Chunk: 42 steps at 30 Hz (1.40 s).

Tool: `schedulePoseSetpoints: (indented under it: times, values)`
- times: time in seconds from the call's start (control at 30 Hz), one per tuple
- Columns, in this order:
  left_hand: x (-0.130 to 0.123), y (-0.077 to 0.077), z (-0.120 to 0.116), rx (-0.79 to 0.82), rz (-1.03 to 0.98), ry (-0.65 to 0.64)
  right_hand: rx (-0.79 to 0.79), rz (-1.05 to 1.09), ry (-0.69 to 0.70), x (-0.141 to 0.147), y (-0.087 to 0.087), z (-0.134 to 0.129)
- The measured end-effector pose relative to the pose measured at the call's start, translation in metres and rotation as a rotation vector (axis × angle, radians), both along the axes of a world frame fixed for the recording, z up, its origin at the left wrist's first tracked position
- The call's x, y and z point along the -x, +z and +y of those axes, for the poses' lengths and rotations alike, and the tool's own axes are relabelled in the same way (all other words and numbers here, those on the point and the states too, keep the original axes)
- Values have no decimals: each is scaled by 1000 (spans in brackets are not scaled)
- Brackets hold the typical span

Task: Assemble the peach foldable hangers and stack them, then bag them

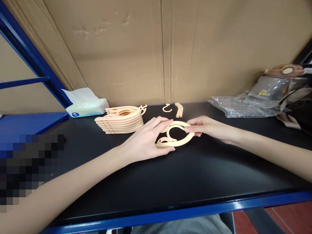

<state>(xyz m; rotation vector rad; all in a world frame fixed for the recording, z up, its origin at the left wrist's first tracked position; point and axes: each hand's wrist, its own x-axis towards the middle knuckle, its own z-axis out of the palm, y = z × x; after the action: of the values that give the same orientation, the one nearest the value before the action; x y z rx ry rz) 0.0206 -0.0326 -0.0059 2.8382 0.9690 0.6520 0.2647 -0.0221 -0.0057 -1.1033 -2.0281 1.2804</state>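
Note:
A cream plastic folding hanger [186, 140] with a round opening is held between both hands above the black table. My left hand [148, 138] grips its left end, thumb at the near edge and fingers over the far edge. At the right end, my right hand [201, 126] pinches the rim between thumb and fingers. Left of them stands a stack of several similar cream hangers [122, 125]. Behind the hands lie a loose cream hook [166, 110] and a pair of short curved cream pieces [179, 110].
A tissue pack [87, 105] sits at the back left. Crumpled clear plastic [239, 105], a clear bottle with a brown lid [270, 85] and a dark bag [301, 109] are at the right. Cardboard [136, 52] rises behind the black table [175, 182], which has a blue front edge.

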Motion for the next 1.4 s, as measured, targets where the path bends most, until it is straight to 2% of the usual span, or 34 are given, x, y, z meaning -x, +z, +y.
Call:
schedulePoseSetpoints:
  times: [0.47, 0.6, 0.7, 0.8, 0.9, 1.0, 1.07, 1.13, 1.27, 1.4]
  values:
    - [-1, 0, -3, -29, 0, -4, -1, -10, -23, 4, 0, -7]
    - [-2, 2, -6, -93, 54, 32, -16, -9, -25, 5, 0, -5]
    - [0, 17, -7, -208, 106, 71, 24, 62, -87, 4, -2, 0]
    - [14, 46, -2, -221, 123, 132, 45, 78, -138, 2, -4, 6]
    - [42, 77, 9, -167, 127, 280, 16, 6, -95, 1, -6, 10]
    - [77, 95, 25, -98, 121, 421, -16, -36, -48, 3, -9, 13]
    - [97, 97, 35, 21, 170, 539, -26, -47, -35, 3, -10, 14]
    - [110, 96, 44, 83, 250, 584, -30, -54, -30, 3, -10, 15]
    - [121, 92, 53, 221, 267, 567, -40, -63, -21, 3, -9, 15]
    - [121, 94, 52, 278, 260, 557, -44, -59, -3, 2, -9, 15]
